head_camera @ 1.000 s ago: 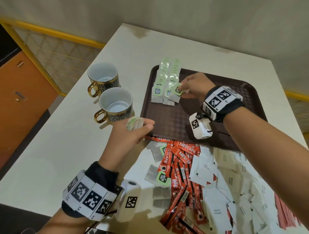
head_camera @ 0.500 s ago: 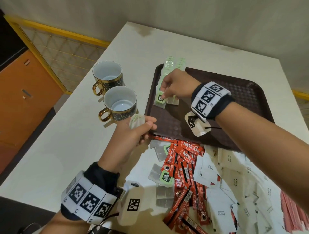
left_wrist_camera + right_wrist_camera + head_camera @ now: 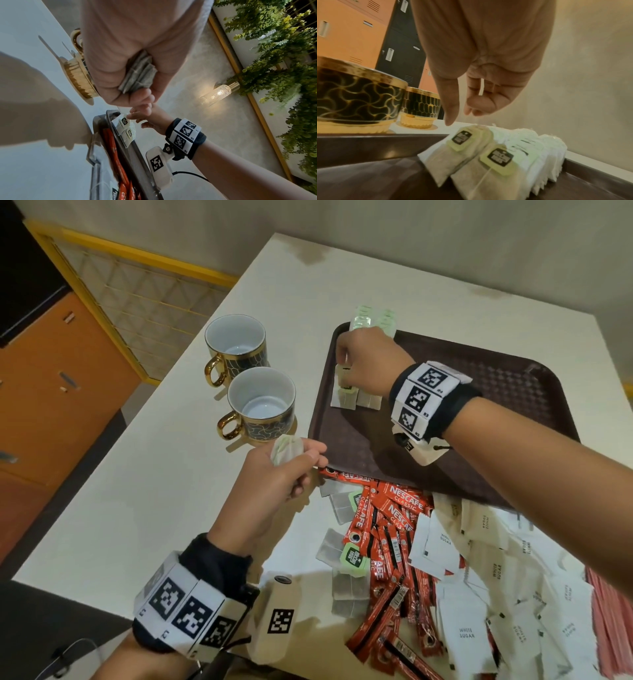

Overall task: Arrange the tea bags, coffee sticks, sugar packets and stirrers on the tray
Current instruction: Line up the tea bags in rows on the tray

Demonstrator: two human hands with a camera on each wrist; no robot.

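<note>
The left hand (image 3: 274, 474) is squeezing a bunch of tea bags (image 3: 139, 73). The right hand (image 3: 363, 361) is hanging loose over the rows of tea bags (image 3: 488, 155) at the tray's (image 3: 513, 392) 10 o'clock corner. Next bag should overlap neatly, tag up.

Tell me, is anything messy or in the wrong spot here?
Yes. Only the overlapping rows of white tea bags are lined up on the dark brown plastic tray. The red coffee sticks, white sugar packets and some loose tea bags lie jumbled on the white table beside it.
</note>
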